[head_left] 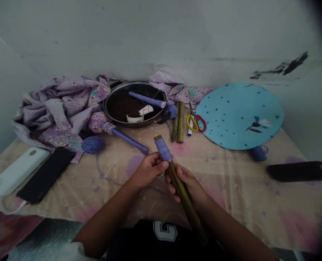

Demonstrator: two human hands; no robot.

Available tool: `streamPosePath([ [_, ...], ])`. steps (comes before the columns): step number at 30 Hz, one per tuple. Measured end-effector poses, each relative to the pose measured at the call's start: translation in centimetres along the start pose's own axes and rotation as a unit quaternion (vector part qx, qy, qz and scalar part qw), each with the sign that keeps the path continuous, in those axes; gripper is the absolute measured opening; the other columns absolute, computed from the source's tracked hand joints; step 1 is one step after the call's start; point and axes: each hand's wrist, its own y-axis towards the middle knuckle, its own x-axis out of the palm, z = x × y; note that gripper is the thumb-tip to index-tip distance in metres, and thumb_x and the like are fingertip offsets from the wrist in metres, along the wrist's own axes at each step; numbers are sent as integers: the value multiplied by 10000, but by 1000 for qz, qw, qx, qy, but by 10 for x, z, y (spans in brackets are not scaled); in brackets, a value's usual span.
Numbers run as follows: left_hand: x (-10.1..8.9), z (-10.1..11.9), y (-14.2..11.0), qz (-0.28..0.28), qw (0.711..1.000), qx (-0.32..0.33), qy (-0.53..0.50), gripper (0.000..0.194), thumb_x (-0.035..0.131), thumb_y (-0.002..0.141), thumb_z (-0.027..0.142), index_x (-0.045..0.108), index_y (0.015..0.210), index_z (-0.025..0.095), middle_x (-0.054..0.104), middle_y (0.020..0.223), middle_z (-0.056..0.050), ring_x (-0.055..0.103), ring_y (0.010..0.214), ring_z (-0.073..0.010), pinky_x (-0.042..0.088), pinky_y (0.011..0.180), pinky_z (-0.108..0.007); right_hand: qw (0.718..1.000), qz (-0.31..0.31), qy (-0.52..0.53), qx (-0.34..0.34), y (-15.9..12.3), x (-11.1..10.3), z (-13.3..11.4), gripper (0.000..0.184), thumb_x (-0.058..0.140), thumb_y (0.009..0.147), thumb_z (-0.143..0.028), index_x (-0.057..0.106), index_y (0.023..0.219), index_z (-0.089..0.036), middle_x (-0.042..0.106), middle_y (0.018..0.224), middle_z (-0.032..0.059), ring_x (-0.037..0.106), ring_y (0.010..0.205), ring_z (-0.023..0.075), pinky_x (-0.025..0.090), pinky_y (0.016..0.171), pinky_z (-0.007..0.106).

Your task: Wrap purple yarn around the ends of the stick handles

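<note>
A greenish-brown stick [181,188], seemingly a plant stalk, slants up from near my body, its upper end wound with purple yarn [163,149]. My left hand [150,168] is closed at the lower edge of the winding, thumb and fingertips against the stick. Lower down, my right hand [189,181] wraps its fingers round the bare stalk. From a purple yarn ball [92,145] on the left, a loose strand runs over the table and under my hands. Just beyond my left hand lies a purple-wrapped handle [130,140] with a floral cloth head [99,122].
Behind stands a dark pan [114,123] holding soil, a purple-wrapped stick [146,98] and white pieces. Bare stalks [180,123], scissors [195,121] and a blue oval mat [231,116] lie right of it. Bundled floral cloth [65,105], a phone [49,175] and white device [19,170] are left.
</note>
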Motion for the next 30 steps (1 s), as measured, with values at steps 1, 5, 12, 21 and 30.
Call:
streamPosePath([
  [1,0,1,-1,-7,1000,-4,-8,428,740,662,442,634,909,108,573,602,14,510,500,-72,386,489,-184,999,-10,21,26,0,-2,0,300,623,803,-442,568,860,-153,590,697,11,502,448,73,423,329,152],
  [5,1,2,-3,-31,999,-8,-9,436,729,678,444,653,942,106,582,614,6,545,543,-84,430,540,-194,982,-77,122,120,0,-12,4,295,568,823,-434,601,876,-145,532,619,-27,420,385,53,394,310,147],
  [12,1,0,-2,-9,1000,-3,27,403,702,703,461,606,884,114,574,597,15,547,481,-78,423,463,-173,996,-47,52,49,0,-4,3,392,588,789,-536,567,952,-180,546,745,-1,492,487,80,415,322,149],
  [21,1,-3,-2,-41,997,-15,61,349,635,771,445,528,901,139,564,594,24,555,446,-92,442,439,-191,990,77,-117,-33,0,1,-2,162,619,792,-312,577,854,-168,612,694,16,587,515,122,491,405,203],
  [30,7,-9,-2,-50,987,-11,151,384,589,809,432,531,1029,122,606,685,-25,621,583,-137,481,546,-234,980,147,-135,-3,-2,6,-9,168,502,760,-329,560,780,-173,513,557,-31,448,388,88,369,298,164],
])
